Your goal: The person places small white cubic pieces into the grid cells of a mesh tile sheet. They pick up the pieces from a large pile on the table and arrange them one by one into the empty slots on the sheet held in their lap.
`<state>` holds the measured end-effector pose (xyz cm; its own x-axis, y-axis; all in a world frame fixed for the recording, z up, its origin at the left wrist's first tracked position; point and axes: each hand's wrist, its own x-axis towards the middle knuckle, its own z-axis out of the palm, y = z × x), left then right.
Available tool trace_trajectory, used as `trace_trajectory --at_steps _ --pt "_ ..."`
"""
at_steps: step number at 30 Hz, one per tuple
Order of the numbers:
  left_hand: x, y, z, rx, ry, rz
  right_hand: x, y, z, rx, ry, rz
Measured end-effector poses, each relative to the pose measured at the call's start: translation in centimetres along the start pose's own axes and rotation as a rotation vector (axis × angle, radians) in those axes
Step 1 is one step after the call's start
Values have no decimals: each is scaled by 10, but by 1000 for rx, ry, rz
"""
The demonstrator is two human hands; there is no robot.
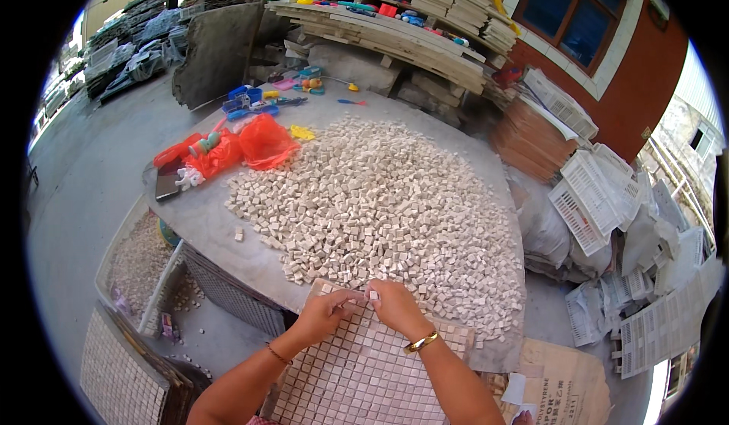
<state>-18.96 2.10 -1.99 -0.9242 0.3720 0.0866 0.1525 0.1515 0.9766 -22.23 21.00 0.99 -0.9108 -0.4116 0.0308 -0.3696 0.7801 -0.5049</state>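
A tilted grid tray (357,372) filled with rows of small square stone tiles lies in front of me, against the near edge of the table. Over its upper rows, my right hand (396,310) pinches one small pale stone tile (373,294) between thumb and fingertips. Close beside it, my left hand (323,316) is closed, its index finger stretched toward that tile. Whether the left fingers hold a tile of their own is hidden. Just beyond both hands spreads a big heap of loose beige stone tiles (372,197).
The grey table (266,273) also carries a red plastic bag (266,143) and toys (250,102) at the far left. Tiled sheets (121,372) stand at lower left, near a bin of tile pieces (137,262). White plastic grids (596,197) and cardboard (566,387) lie right.
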Motion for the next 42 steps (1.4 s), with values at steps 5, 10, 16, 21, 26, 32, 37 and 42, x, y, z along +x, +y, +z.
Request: trace_trajectory --at_steps 5,10,16,21,26,32,37,42 --pt "2 12 2 288 -25 -11 0 4 -3 58 5 -12" --pt "-3 1 -5 539 177 222 -13 7 -22 717 -90 337" --pt "3 6 -7 709 28 194 -20 19 -23 753 -122 314" --pt "8 7 -1 765 45 236 -21 12 -24 556 -16 274" --pt "6 17 3 952 41 311 -22 22 -16 340 85 58" --pt "8 12 2 917 23 283 -20 14 -12 247 67 26" --pt "8 8 3 811 36 253 -16 10 -14 233 10 100" --pt "7 7 -8 504 171 298 -17 5 -6 101 144 94"
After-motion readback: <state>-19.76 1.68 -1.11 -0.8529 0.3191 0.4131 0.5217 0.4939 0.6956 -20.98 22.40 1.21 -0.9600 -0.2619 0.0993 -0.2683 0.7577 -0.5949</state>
